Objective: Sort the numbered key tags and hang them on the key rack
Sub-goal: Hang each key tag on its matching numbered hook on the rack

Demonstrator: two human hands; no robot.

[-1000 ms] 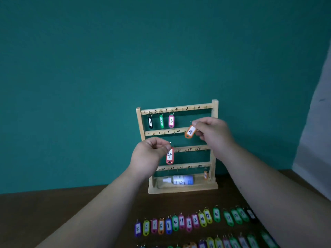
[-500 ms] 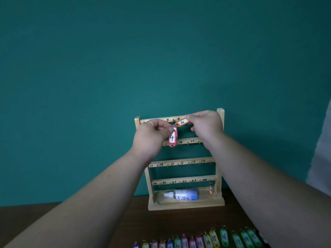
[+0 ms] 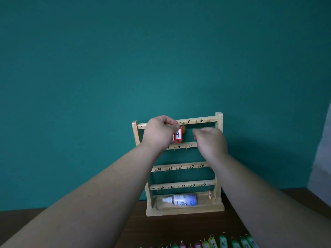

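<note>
A row of coloured plastic key tags (image 3: 222, 241) with handwritten numbers lies on the dark brown wooden counter (image 3: 179, 228), in front of the light wooden key rack (image 3: 219, 117) and a little to its right. Only their upper ends show at the bottom edge of the view.

The rack stands upright on the counter. In its base tray a white bottle with a blue label (image 3: 182, 200) lies on its side, cap towards the rack's left post. Just right of the bottle, a small orange tag (image 3: 210, 195) hangs below the rack's lowest rail, by the number 24.

The left hand (image 3: 159, 133) is raised to the rack's top rail. Its thumb and fingertips pinch the metal ring of the red key tag marked 4 (image 3: 178, 135), which dangles just under that rail, left of the written 5. An orange key tag (image 3: 183, 130) shows partly behind the red one.

The right hand (image 3: 210, 142) is in front of the right half of the rack's second rail. It is blurred, so I cannot tell how its fingers lie, and nothing shows in it.

Behind the rack is a plain teal wall (image 3: 161, 59).
</note>
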